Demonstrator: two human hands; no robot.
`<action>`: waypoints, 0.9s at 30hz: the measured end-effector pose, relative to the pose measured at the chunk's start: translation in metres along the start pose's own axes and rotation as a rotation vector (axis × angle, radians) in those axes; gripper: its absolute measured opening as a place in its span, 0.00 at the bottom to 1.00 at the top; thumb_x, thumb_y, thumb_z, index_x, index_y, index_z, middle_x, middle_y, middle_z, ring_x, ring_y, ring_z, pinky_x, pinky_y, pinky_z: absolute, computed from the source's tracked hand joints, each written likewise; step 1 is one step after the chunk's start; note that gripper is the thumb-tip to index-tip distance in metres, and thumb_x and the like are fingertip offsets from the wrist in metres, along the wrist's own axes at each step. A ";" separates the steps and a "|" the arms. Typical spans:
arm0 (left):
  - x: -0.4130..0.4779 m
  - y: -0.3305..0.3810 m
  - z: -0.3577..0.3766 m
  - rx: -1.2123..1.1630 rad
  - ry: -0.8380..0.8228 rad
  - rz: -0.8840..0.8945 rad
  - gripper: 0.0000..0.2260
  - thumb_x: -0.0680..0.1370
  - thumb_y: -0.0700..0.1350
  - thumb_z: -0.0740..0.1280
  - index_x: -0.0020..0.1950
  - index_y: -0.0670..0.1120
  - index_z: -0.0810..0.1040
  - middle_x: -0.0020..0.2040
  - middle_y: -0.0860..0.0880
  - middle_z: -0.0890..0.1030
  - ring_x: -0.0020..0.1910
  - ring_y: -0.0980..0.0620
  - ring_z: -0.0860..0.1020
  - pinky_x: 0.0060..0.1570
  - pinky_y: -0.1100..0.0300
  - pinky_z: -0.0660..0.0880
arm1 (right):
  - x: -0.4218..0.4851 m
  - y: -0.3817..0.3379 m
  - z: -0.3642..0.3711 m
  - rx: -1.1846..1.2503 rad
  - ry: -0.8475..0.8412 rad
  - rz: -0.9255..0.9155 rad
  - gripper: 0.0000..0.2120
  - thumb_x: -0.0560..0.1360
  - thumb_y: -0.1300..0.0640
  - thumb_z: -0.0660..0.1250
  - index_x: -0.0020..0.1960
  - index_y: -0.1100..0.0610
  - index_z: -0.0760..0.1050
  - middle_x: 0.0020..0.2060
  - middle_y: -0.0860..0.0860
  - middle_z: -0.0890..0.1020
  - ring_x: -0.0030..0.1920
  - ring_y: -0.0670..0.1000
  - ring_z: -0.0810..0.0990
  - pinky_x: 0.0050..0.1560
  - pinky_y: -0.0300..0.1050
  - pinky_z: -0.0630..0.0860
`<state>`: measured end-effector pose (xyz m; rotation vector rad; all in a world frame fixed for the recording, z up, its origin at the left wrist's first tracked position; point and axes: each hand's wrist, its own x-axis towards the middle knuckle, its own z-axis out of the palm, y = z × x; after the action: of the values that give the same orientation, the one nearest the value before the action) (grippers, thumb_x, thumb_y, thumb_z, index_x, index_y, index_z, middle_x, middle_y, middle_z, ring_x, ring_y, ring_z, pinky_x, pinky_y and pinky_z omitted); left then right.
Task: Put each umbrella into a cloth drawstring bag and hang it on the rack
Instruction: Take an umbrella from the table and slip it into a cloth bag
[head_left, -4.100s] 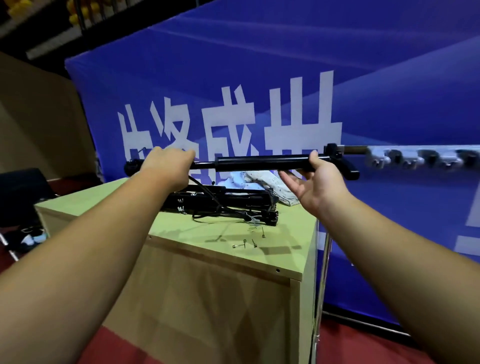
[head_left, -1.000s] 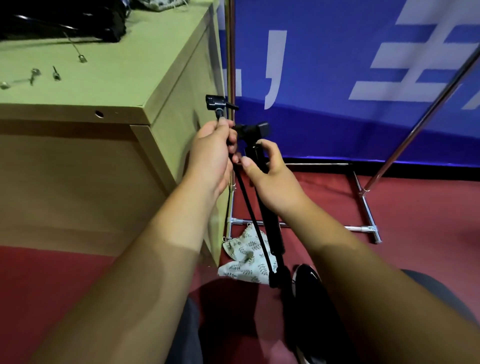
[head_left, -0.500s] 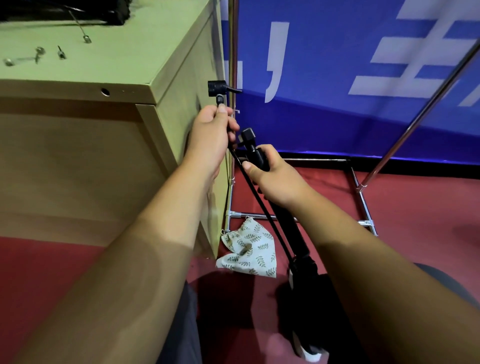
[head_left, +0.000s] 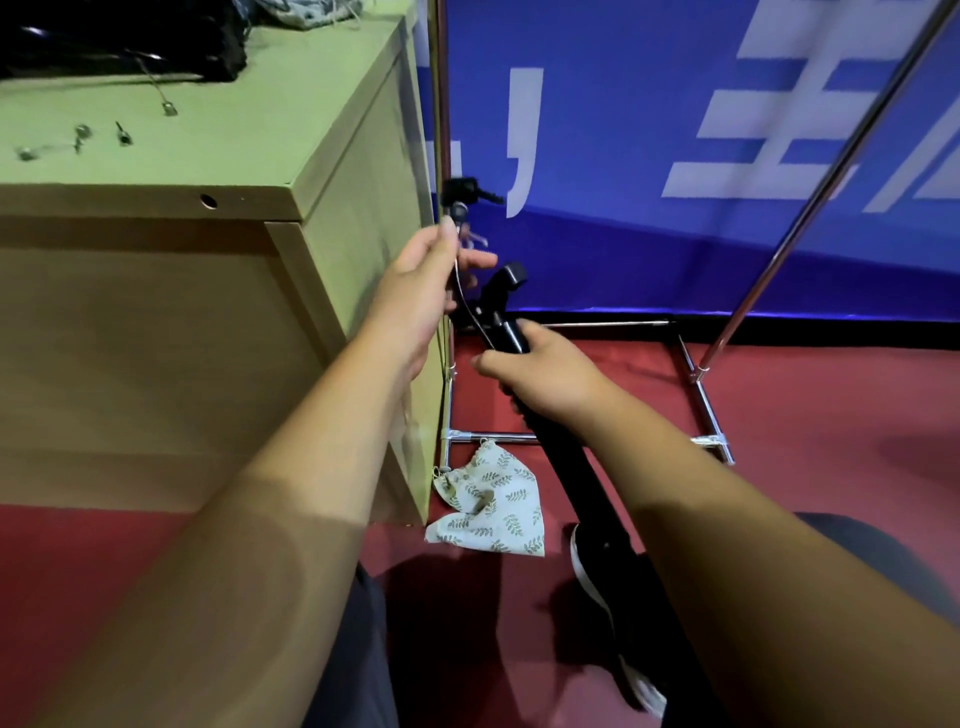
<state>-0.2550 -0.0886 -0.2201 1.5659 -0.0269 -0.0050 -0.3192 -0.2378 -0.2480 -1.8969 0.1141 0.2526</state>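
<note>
2 bare hands meet beside a pale green cabinet. On the far left its tabletop (head_left: 249, 140) carries a few small metal bits (head_left: 80, 132), and a black bundle (head_left: 119, 41) lies at the back edge, too dark to make out.

Just off the cabinet's right corner the left hand (head_left: 421, 291) pinches a thin cord (head_left: 462, 296) between the thumb and the fingers (head_left: 480, 260), whose tips lie fairly straight. The cord rises to a small black end piece (head_left: 465, 188) above the hand and curves down to the umbrella (head_left: 571, 467).

That umbrella is folded, black and tilted, its handle up near the left hand and its lower end down by a black shoe (head_left: 584, 564) with a white sole. The right hand (head_left: 550, 374) grips the shaft just below the handle, fingers curled round it.

Below the hands, 1 cloth bag (head_left: 493, 512), cream with a green leaf print, lies crumpled on the red floor (head_left: 805, 467), touching the cabinet's foot and the chrome base bar of the rack (head_left: 498, 437). The rack's 2 poles rise from that base, 1 beside the cabinet, 1 slanting at the far right.

Behind stands a blue banner (head_left: 649, 130) with large white characters, cut off by the frame and not readable; 1 comma-like stroke shows whole.
</note>
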 end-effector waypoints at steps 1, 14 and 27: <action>0.000 -0.003 0.000 0.027 -0.051 -0.033 0.15 0.86 0.61 0.61 0.61 0.53 0.81 0.54 0.55 0.89 0.53 0.53 0.82 0.53 0.54 0.74 | 0.000 0.005 0.000 0.022 -0.009 0.017 0.07 0.74 0.52 0.75 0.47 0.49 0.76 0.29 0.49 0.76 0.29 0.51 0.73 0.34 0.46 0.72; 0.014 -0.023 0.002 -0.032 -0.262 -0.128 0.05 0.77 0.41 0.77 0.52 0.45 0.85 0.46 0.47 0.88 0.45 0.53 0.85 0.49 0.61 0.80 | 0.009 0.007 -0.016 0.256 -0.124 0.180 0.07 0.76 0.49 0.74 0.47 0.48 0.76 0.35 0.51 0.73 0.29 0.50 0.71 0.32 0.45 0.70; 0.009 -0.031 0.015 -0.082 -0.191 -0.114 0.03 0.78 0.37 0.75 0.49 0.43 0.83 0.37 0.50 0.85 0.34 0.56 0.82 0.36 0.65 0.77 | 0.006 0.014 -0.020 0.255 -0.135 0.189 0.10 0.77 0.46 0.73 0.51 0.50 0.76 0.31 0.49 0.71 0.27 0.49 0.68 0.30 0.43 0.70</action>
<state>-0.2454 -0.1041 -0.2509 1.4792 -0.0871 -0.2425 -0.3136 -0.2613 -0.2554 -1.6117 0.2240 0.4717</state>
